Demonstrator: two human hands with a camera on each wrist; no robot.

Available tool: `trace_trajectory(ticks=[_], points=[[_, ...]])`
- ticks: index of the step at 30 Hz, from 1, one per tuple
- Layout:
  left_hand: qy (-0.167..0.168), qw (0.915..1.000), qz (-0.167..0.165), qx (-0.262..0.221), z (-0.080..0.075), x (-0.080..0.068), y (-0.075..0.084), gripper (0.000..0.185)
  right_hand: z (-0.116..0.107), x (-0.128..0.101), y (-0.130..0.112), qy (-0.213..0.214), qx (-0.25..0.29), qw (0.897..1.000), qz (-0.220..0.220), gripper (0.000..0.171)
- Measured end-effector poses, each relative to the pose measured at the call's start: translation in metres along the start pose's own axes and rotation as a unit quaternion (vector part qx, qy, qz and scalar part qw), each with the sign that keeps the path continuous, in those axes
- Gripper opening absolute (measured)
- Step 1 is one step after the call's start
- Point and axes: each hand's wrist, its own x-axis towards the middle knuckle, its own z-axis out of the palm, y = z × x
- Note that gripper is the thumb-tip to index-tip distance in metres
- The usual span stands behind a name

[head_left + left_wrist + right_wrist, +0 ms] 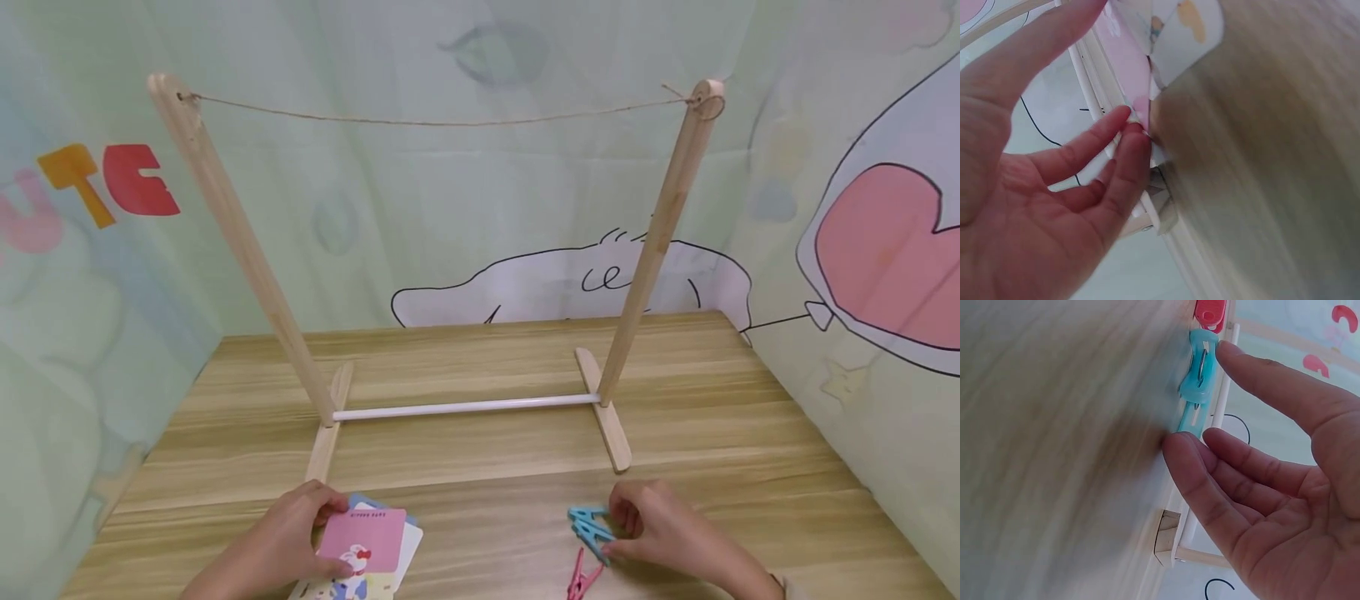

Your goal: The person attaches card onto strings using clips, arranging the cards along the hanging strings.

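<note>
At the lower left in the head view, my left hand [288, 533] holds a pink picture card [371, 533] at the top of a small fanned stack. Its thumb lies over the lower part of the card, and the fingers are at the upper edge. A white card [408, 550] shows from beneath. On the right, my right hand [660, 529] is beside two blue clothespins [588, 525], its thumb and fingertips apart and right at their ends. Just nearer than these lies a pink clothespin [581, 577].
A wooden stand spans the table, with a left post [240, 233], a right post [663, 225] and a white crossbar [465, 407]. A thin string [435, 124] sags between the post tops. Printed cloth [480, 192] backs the wood-grain table [480, 467].
</note>
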Motion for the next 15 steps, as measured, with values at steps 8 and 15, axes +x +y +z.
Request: trace_trajectory(ticks=[8, 15], points=[[-0.013, 0.9993, -0.032, 0.013, -0.0011, 0.0024, 0.0028, 0.069, -0.001, 0.0028, -0.0011, -0.013, 0.005, 1.0, 0.012, 0.034], [-0.015, 0.9997, -0.018, 0.001, 0.0, 0.0011, -0.0013, 0.067, -0.0016, 0.0039, -0.0019, -0.021, 0.012, 1.0, 0.009, 0.034]])
